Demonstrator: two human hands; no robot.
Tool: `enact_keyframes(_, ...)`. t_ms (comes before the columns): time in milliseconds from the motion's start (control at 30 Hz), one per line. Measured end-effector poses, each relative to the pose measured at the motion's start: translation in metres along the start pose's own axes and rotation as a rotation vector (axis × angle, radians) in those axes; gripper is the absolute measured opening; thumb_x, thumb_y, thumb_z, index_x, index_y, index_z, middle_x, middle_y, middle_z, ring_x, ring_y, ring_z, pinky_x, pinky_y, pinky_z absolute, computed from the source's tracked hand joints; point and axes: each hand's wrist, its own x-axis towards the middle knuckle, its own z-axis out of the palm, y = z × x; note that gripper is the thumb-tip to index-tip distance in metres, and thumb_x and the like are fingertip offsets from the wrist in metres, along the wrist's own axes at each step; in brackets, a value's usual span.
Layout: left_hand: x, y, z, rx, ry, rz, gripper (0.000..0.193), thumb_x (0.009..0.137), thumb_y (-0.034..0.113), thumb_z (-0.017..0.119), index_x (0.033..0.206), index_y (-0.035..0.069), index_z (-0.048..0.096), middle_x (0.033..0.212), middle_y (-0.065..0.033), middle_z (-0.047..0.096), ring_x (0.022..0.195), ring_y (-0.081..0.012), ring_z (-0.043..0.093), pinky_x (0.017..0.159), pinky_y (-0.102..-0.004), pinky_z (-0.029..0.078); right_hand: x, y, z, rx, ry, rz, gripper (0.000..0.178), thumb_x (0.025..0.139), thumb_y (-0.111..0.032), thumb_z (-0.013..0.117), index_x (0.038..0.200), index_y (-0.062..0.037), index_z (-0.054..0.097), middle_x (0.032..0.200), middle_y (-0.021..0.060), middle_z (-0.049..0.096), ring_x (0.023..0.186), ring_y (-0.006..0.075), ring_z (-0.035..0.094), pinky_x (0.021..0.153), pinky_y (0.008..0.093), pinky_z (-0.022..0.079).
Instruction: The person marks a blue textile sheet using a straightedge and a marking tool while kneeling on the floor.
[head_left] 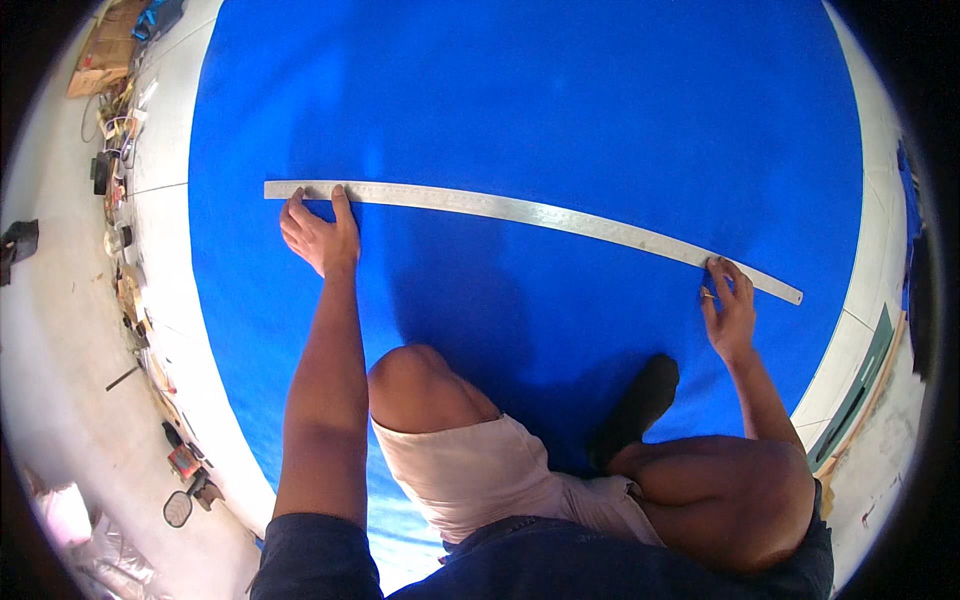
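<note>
Pressing down on a long metal ruler (530, 212) laid across blue sheet (540, 100) on the floor (170, 230). Left hand (320, 232) flat near the ruler's left end, grip spread, fingertips and thumb resting on the ruler's lower edge. Right hand (728, 305) near the right end, grip loosely spread, fingertips touching the ruler, ring on one finger. Nothing pinched by either hand. Ruler running left to right, its right end lower in view, lying flat on the sheet. Kneeling on the sheet: one bare knee (415, 375) between the arms, dark foot (640, 400) below the ruler's right half. Scattered clutter (125, 180) along the floor at left, well apart from the ruler.
</note>
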Motion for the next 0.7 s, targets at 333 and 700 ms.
enact_keyframes(333,-0.002,0.002,0.000,0.031,-0.024,-0.032,0.074,0.086,0.057,0.065,0.136,0.005,0.048,0.139,-0.0191,0.044,0.133,-0.0371,0.037,0.113,-0.0493,0.028,0.027,-0.065,0.004,0.090,-0.079,-0.120,0.059,0.083,-0.015,0.070,0.140,-0.0118,0.054,0.143,0.0146,0.049,0.125,0.0356,0.050,0.103,0.0449,0.047)
enact_keyframes(700,-0.001,0.005,0.001,0.063,-0.030,-0.036,0.074,0.086,0.056,0.065,0.136,0.005,0.048,0.139,-0.0199,0.044,0.134,-0.0375,0.037,0.114,-0.0495,0.028,0.037,-0.092,0.008,0.099,-0.173,-0.180,0.061,0.081,-0.017,0.072,0.139,-0.0108,0.053,0.153,0.0191,0.038,0.132,0.0406,0.043,0.106,0.0472,0.045)
